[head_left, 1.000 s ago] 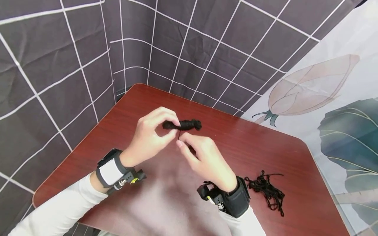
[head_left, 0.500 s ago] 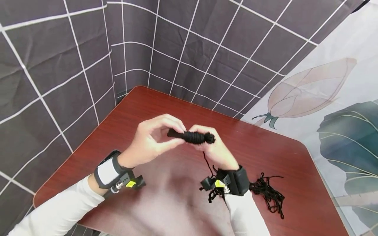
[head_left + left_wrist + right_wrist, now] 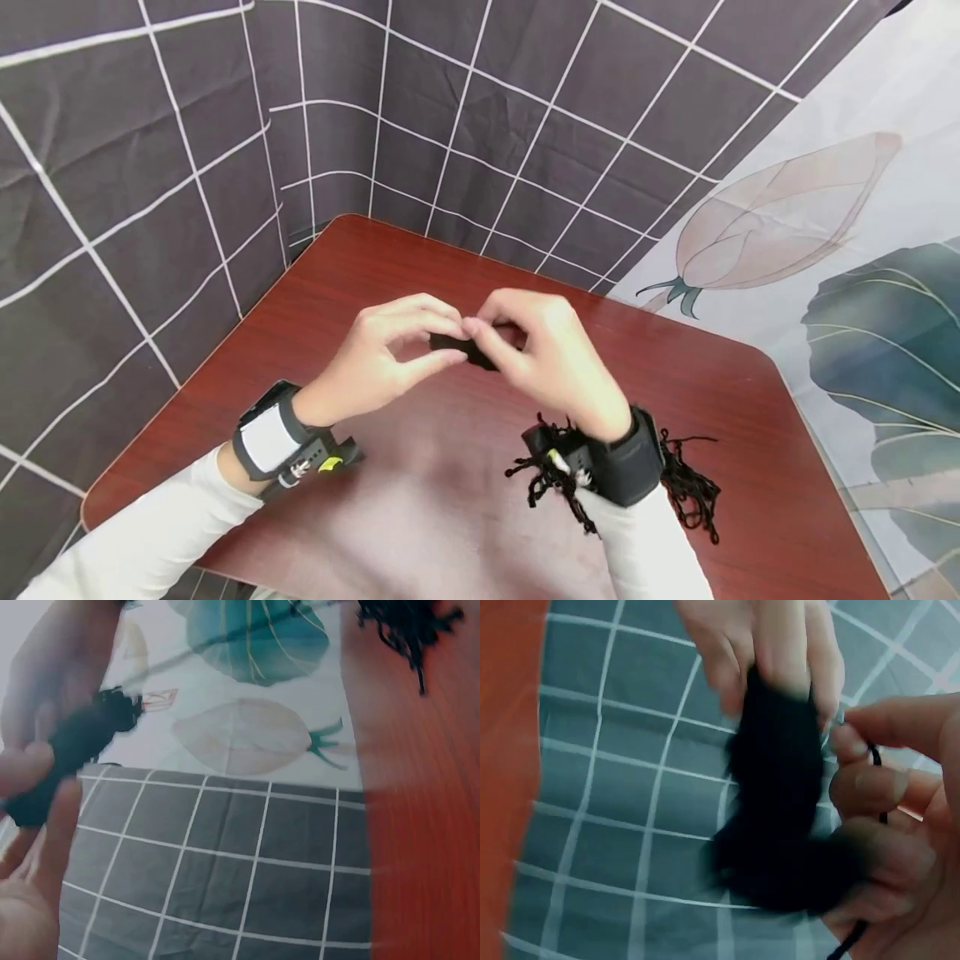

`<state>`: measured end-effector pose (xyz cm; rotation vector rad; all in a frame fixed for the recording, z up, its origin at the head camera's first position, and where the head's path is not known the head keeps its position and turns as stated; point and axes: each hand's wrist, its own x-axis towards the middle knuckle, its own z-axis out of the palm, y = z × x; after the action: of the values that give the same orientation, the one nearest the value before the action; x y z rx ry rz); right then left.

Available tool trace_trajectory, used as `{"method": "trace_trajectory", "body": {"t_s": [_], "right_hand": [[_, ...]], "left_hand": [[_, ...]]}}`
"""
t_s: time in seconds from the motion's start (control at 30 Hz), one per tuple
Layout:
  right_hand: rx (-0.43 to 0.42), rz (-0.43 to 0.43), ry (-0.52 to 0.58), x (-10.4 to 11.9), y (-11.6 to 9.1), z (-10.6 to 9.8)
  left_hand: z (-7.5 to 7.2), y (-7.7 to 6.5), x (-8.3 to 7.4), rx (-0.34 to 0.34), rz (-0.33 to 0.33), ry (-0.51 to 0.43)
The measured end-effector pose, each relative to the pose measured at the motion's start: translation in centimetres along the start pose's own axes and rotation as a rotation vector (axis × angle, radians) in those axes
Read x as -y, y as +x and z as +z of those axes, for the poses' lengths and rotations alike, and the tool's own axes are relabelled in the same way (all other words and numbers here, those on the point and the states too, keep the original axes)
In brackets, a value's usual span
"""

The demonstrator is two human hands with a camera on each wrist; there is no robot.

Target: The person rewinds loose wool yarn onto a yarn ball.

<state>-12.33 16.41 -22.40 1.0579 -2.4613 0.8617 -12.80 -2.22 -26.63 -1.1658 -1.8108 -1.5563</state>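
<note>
A wound bundle of black cord (image 3: 480, 354) is held above the table by my left hand (image 3: 378, 354), whose fingers and thumb pinch one end of it. The windings show dark and blurred in the right wrist view, where the bundle (image 3: 780, 765) has a knobby far end. My right hand (image 3: 558, 358) is close against the bundle and covers part of it in the head view. Between its thumb and forefinger it pinches a strand of the cord (image 3: 877, 757), which runs down through the palm. A tangle of loose cord (image 3: 551, 479) hangs below the right wrist.
A second black cord tangle (image 3: 693, 492) lies on the red-brown table (image 3: 660, 358), right of the right forearm. Grey checked cloth (image 3: 420, 125) hangs behind and left. A white cloth with printed plants (image 3: 847, 250) hangs at the right.
My right hand passed from the near side, under and behind the bundle, and is now over its front. The loose tangle has come up into view by the right wrist. The left hand keeps its hold.
</note>
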Motion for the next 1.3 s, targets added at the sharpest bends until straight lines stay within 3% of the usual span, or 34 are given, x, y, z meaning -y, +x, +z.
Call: {"method": "trace_trajectory", "body": {"t_s": [0.13, 0.23, 0.3, 0.43, 0.5, 0.6, 0.7, 0.8, 0.9, 0.97, 1.1, 1.17, 1.23, 1.3], "right_hand": [[0.13, 0.173, 0.439, -2.0, 0.4, 0.0], [0.144, 0.251, 0.647, -3.2, -0.8, 1.5], [0.128, 0.283, 0.731, -3.6, -1.8, 2.7], [0.088, 0.254, 0.628, -3.0, -3.7, 4.0], [0.088, 0.182, 0.447, -2.1, -3.9, 3.8], [0.066, 0.07, 0.185, -0.3, -3.1, 2.6], [0.035, 0.012, 0.074, 0.5, -1.8, 1.0], [0.04, 0.036, 0.138, -0.5, -0.9, -0.4], [0.073, 0.109, 0.321, -1.9, -0.4, -0.5], [0.085, 0.154, 0.471, -2.6, -0.6, 0.2], [0.058, 0.232, 0.672, -2.9, -1.5, 3.1], [0.046, 0.243, 0.68, -3.0, -2.2, 4.5], [0.047, 0.232, 0.605, -2.8, -2.7, 5.2], [0.047, 0.152, 0.494, -2.2, -2.8, 5.2]], "left_hand": [[-0.2, -0.4, -0.2, 0.031, -0.015, -0.162], [-0.2, -0.2, -0.3, -0.024, 0.01, -0.229], [-0.3, 0.1, -0.3, -0.093, 0.02, -0.21], [-0.3, 0.6, -0.2, -0.205, -0.005, -0.053], [-0.4, 0.7, -0.1, -0.216, -0.016, 0.052], [-0.4, 0.6, 0.0, -0.175, -0.006, 0.149], [-0.1, 0.2, 0.3, -0.103, 0.052, 0.109], [0.1, -0.1, 0.4, -0.02, 0.094, -0.014], [0.0, -0.2, 0.0, 0.022, 0.085, -0.13], [0.0, -0.2, -0.2, -0.002, 0.077, -0.175], [0.0, 0.0, -0.2, -0.143, 0.064, -0.219], [-0.2, 0.2, 0.0, -0.217, 0.043, -0.203], [-0.4, 0.4, 0.1, -0.255, 0.011, -0.166], [-0.5, 0.4, 0.3, -0.264, -0.018, -0.106]]}}
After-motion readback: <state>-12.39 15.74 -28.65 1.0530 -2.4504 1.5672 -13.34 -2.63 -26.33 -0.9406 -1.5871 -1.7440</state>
